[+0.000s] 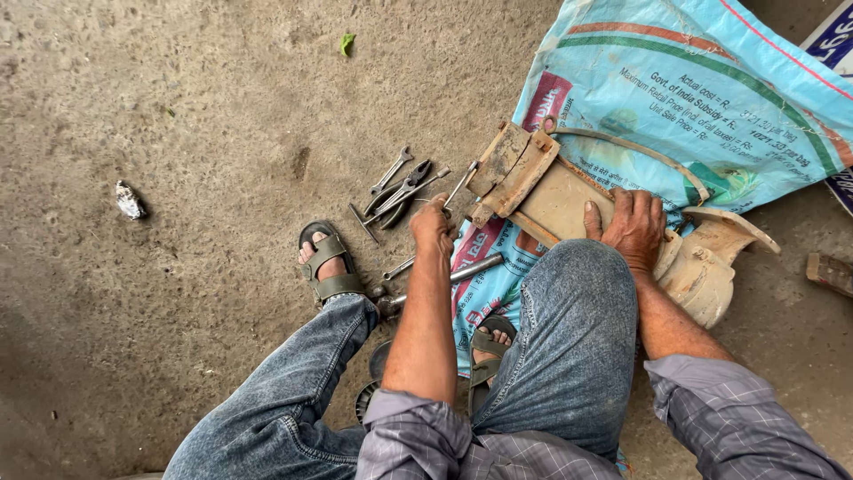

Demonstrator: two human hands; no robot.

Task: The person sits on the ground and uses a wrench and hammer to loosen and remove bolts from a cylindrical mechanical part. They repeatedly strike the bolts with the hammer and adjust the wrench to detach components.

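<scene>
A rusty tan cast-iron hand pump body lies on its side across a light blue woven sack on the ground. My right hand rests flat on top of the pump body, pressing it down beside my right knee. My left hand is closed around a slim metal tool whose tip points at the pump's square end plate. Just left of that hand lies a small pile of spanners and pliers.
A steel rod and a small spanner lie by my sandalled left foot. Round dark parts sit under my left arm. A crumpled scrap and a green leaf lie on the bare concrete floor.
</scene>
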